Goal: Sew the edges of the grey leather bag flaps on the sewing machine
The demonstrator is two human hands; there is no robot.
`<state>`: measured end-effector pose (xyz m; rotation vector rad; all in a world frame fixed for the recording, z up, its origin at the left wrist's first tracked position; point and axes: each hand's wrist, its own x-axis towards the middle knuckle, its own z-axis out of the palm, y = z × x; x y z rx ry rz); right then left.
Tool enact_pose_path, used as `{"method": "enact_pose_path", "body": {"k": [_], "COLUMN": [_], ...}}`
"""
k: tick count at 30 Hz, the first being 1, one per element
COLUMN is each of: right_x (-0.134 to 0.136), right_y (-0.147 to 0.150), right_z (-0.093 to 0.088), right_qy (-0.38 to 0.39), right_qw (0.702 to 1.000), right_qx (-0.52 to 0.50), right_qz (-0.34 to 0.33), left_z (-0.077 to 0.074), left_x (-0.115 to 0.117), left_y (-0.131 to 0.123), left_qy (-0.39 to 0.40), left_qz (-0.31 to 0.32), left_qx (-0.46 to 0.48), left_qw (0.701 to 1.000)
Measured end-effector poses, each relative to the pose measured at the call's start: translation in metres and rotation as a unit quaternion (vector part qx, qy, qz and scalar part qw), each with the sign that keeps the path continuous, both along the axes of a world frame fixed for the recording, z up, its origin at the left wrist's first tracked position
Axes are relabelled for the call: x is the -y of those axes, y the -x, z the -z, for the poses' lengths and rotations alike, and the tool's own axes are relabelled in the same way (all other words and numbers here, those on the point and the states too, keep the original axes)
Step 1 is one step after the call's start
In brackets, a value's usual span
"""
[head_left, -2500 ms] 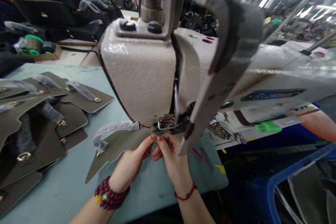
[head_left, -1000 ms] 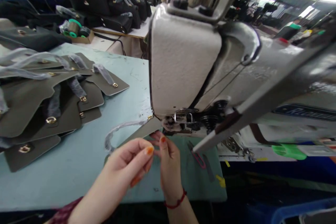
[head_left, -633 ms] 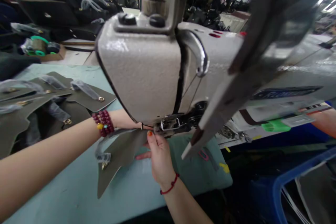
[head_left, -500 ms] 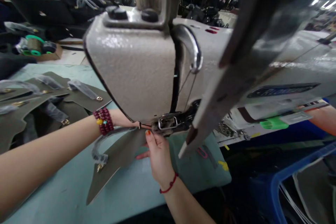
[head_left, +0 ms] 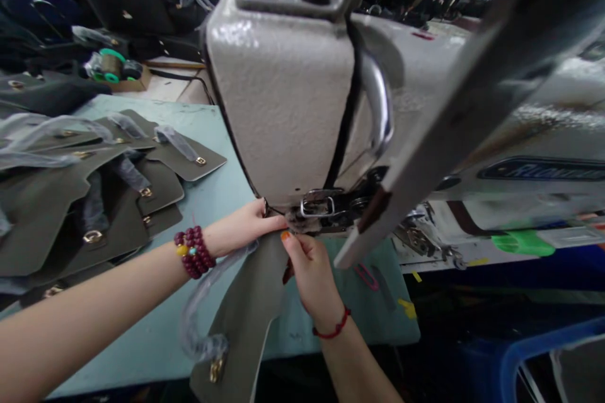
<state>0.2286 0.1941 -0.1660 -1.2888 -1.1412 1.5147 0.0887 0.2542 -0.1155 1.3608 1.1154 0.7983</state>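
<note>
A grey-brown bag panel [head_left: 246, 302] runs from under the head of a sewing machine [head_left: 283, 101] toward the table's front edge. My left hand [head_left: 243, 225] grips its far end beside the presser foot area, thumb stretched along it; its other fingers are partly hidden. Thumb on top, my right hand [head_left: 314, 271] pinches the panel's right edge just in front of the machine. A strap wrapped in clear plastic [head_left: 191, 315] is attached to the panel and ends in a gold buckle [head_left: 216, 369]. The needle is hidden from view.
Similar panels with wrapped straps [head_left: 118, 201] lie piled on the pale green table [head_left: 142, 340] at left. Thread spools [head_left: 112, 66] sit in a box behind. A grey bar [head_left: 425, 138] slants across the right. A blue bin [head_left: 501, 352] stands lower right.
The panel has turned, its near end swinging toward me and to the right. My left hand shows more from behind the machine head. The camera view has shifted left.
</note>
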Motion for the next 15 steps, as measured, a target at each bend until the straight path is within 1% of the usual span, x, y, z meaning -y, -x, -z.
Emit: {"method": "enact_pose_path", "body": {"k": [2, 3, 6, 8, 10, 11, 13, 15], "right_x": [-0.003, -0.005, -0.009, -0.012, -0.013, -0.012, -0.008, 0.003], "right_y": [-0.009, -0.013, -0.021, -0.026, -0.031, -0.034, -0.04, -0.043], "right_z": [-0.002, -0.003, -0.006, -0.009, -0.013, -0.014, -0.016, -0.013], "right_qy": [-0.011, -0.014, -0.016, -0.012, 0.002, 0.013, 0.035, 0.065], "right_qw": [1.0, 0.999, 0.998, 0.997, 0.995, 0.994, 0.991, 0.989], "right_qx": [0.011, 0.014, 0.02, 0.026, 0.019, 0.012, -0.002, -0.011], "right_qz": [-0.024, -0.034, -0.062, -0.074, -0.093, -0.106, -0.129, -0.134], "left_z": [0.006, 0.008, 0.016, 0.021, 0.029, 0.033, 0.046, 0.061], "left_x": [0.009, 0.012, 0.019, 0.021, 0.025, 0.029, 0.04, 0.057], "left_y": [-0.003, -0.005, -0.01, -0.01, -0.005, 0.0, 0.012, 0.025], "left_qy": [0.021, 0.023, 0.019, 0.023, 0.031, 0.029, 0.006, -0.022], "left_qz": [0.029, 0.022, -0.027, -0.041, -0.053, -0.07, -0.123, -0.168], "left_qx": [0.028, 0.044, 0.065, 0.061, 0.045, 0.03, 0.002, -0.012], "left_qw": [0.999, 0.999, 0.997, 0.997, 0.997, 0.997, 0.992, 0.985]}}
